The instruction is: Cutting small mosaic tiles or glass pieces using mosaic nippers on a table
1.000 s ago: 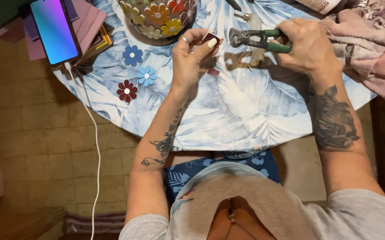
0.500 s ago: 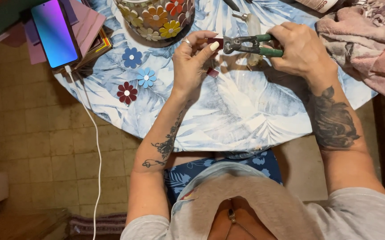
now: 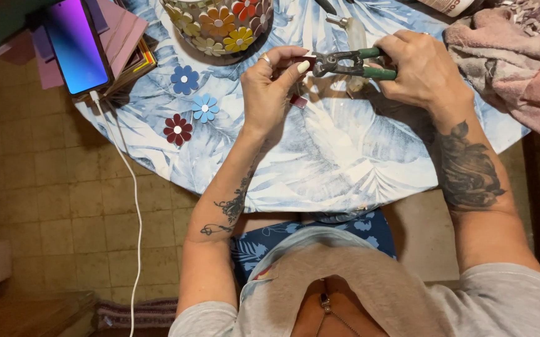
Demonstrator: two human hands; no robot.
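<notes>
My left hand [image 3: 270,87] pinches a small red tile piece [image 3: 307,60] above the far table [image 3: 320,168], my right hand [image 3: 423,68] squeezing green-handled nippers [image 3: 348,63] on its edge; I'd bite shallow and squeeze slowly, steadying the piece.

A single head-worn camera looks steeply down, close over the round table [image 3: 345,168] and lap.

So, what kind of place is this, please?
Probably a home craft corner, not a workshop. A round table with a leaf-print cloth stands on a tiled floor. On it lie flower pieces and a mosaic pot, and the right hand works nippers at a small piece in the left hand.
</notes>
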